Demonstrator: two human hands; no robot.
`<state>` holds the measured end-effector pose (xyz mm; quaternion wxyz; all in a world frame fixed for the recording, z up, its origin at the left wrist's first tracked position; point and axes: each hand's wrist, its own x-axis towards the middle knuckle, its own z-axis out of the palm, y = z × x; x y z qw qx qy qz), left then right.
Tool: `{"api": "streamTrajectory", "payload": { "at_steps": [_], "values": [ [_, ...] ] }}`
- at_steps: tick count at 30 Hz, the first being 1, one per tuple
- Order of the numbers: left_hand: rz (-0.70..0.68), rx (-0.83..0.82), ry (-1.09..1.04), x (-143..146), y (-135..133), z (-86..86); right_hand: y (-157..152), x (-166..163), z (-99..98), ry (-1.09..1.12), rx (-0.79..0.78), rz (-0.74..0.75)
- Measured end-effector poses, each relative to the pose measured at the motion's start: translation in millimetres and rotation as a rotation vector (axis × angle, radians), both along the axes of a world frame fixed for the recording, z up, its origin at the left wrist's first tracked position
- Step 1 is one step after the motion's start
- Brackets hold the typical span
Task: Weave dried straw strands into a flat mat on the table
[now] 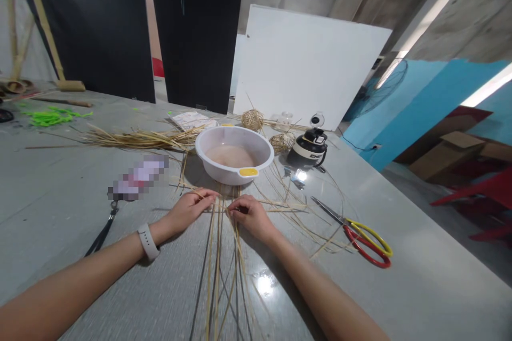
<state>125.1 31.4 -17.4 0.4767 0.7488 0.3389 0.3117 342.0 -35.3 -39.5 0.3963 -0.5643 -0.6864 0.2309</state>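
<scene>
Tan weaving strips (218,261), most running lengthwise toward my camera, cross between the right hand (253,218), fingers pinched on them, and the equally near left hand (188,212), whose grip I cannot tell, on the surface (160,293) before the white basin (218,173).

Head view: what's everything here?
strips: many, tan, at both hands
bundle: one, tan, left of basin
basin: one, white, beyond hands
balls: two, tan, beside and behind basin
flask: one, black-white, right of balls
scissors: one, red-yellow, right
blurred item: one, pale, left
strands: many, green, far left
boards: two black, one white, behind table
fan: one, dark, right background
carton: one, brown, far right
table: one, grey, beneath
wristband: one, white, left wrist
left hand: one, at strips
right hand: one, at strips
</scene>
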Motion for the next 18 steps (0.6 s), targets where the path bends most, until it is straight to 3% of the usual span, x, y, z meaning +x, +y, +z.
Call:
{"api": "streamTrajectory", "payload": {
  "at_steps": [3, 5, 12, 18],
  "values": [
    [0.067, 0.209, 0.117, -1.7, 6.3, -4.1, -2.2, -1.2, 1.0, -0.011, 0.012, -0.02],
    [0.072, 0.262, 0.149, -2.5, 10.8, -8.0, -3.5, -2.4, 1.9, -0.037, 0.046, -0.03],
    [0.105, 0.234, 0.14, -1.6, 19.4, -18.7, -2.7, -6.4, 1.5, -0.176, 0.18, 0.065],
    [0.166, 0.21, 0.118, -4.4, 25.1, -20.4, -4.8, 2.0, 12.4, -0.229, 0.115, 0.023]
  ]
}}
